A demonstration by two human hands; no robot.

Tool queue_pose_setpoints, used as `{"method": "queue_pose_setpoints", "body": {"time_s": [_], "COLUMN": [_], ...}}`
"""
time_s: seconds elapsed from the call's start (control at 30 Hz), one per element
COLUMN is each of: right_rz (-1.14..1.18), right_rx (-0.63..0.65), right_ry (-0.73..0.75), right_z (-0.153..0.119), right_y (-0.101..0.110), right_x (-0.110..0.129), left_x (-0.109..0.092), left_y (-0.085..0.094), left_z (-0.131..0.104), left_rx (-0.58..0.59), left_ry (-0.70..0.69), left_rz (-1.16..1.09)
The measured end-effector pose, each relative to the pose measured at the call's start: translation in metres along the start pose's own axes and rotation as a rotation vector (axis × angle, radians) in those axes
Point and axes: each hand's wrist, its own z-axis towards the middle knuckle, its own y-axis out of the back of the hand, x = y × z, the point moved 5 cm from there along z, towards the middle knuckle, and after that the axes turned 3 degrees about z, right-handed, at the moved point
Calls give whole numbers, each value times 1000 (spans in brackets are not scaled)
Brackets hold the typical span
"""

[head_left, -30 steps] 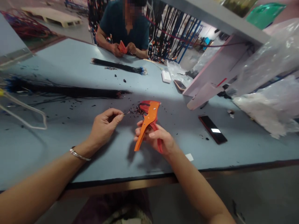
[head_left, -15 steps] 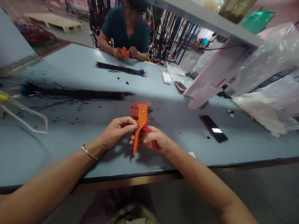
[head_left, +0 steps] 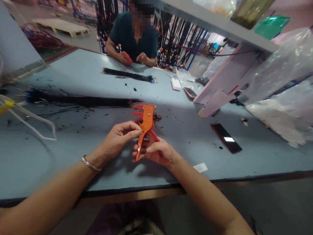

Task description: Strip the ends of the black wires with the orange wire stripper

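Now the left hand (head_left: 122, 134), a second ago apart from the orange tool (head_left: 148, 116), is in at its handle, pinching a thin dark wire (head_left: 142, 132); the right hand (head_left: 163, 151) wraps the tool's handles, so wire and tool come close together.

On the bench (head_left: 195, 135), near wire bundle (head_left: 80, 100) at left, far wire bundle (head_left: 129, 74) behind it. Over the bench, in the middle, pliers (head_left: 148, 118), with scraps (head_left: 157, 117) just to the right. Farther right, phone (head_left: 226, 138). Behind the bench, a person (head_left: 143, 44).
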Motion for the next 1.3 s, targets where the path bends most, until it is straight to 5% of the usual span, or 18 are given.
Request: {"method": "queue_pose_setpoints", "body": {"time_s": [0.17,0.57,0.93,1.3], "right_rz": [-130,-428,-1208,-1764], "right_rx": [-70,-104,-387,-545], "right_ry": [141,195,335,672], "right_z": [-5,-9,-18,-24], "right_y": [10,16,5,-3], "right_x": [17,20,35,34], "left_x": [-12,-12,-9,13], "left_y": [12,12,10,5], "left_z": [2,-5,-6,-2], "left_rx": [-150,-399,-354,-267], "left_ry": [-121,-96,-77,62], "left_rz": [240,421,386,-104]}}
